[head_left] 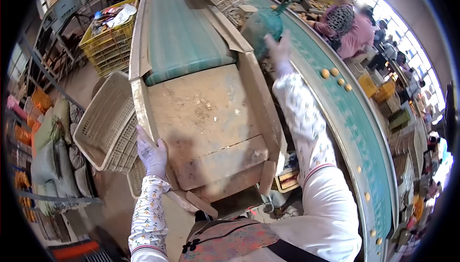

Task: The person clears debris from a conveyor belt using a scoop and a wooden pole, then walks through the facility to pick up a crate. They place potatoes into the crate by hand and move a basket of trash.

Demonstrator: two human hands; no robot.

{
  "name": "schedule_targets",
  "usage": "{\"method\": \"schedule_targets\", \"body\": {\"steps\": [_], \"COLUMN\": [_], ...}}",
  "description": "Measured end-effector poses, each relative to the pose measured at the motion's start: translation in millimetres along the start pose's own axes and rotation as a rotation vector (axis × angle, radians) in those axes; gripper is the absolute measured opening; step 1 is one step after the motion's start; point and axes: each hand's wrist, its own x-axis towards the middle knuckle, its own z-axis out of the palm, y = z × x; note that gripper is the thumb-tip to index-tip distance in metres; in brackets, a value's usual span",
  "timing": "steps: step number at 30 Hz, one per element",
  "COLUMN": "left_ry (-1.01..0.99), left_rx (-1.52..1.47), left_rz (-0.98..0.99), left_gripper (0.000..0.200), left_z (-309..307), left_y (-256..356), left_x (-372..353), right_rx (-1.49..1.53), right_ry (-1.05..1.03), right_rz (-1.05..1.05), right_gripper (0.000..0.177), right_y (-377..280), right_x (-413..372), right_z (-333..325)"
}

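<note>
My left hand (153,155), in a pale glove, is at the left side wall of a dusty chute (206,113), its thumb inside and its fingers curled over the rim. My right hand (279,53), gloved too and a little blurred, is raised beyond the chute's right wall. Its fingers are spread beside a green mesh bag (261,29) that stands between the two conveyors. Dirt crumbs lie on the chute floor. At its far end comes the wide green belt (187,32).
On the right runs a second green conveyor (330,104) carrying several round yellowish potatoes (334,71). Stacked pale crates (106,118) stand left of the chute, with a yellow crate (108,41) behind. Filled sacks (55,161) lie farther left. People in pink (354,32) work across the conveyor.
</note>
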Motion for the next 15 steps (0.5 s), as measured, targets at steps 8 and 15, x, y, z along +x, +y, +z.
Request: {"method": "schedule_targets", "body": {"steps": [8, 15], "left_ry": [-0.043, 0.281], "left_rx": [-0.057, 0.096], "left_rz": [-0.039, 0.289], "left_gripper": [0.088, 0.079], "left_z": [-2.6, 8.4], "left_y": [-3.9, -19.9], "left_x": [4.2, 5.7], "right_rx": [0.864, 0.592], "right_ry": [-0.268, -0.384], "right_rz": [0.429, -0.097], "right_gripper": [0.022, 0.033], "right_y": [32.9, -104.8], "right_x": [147.7, -30.8], "right_z": [22.3, -59.0]}}
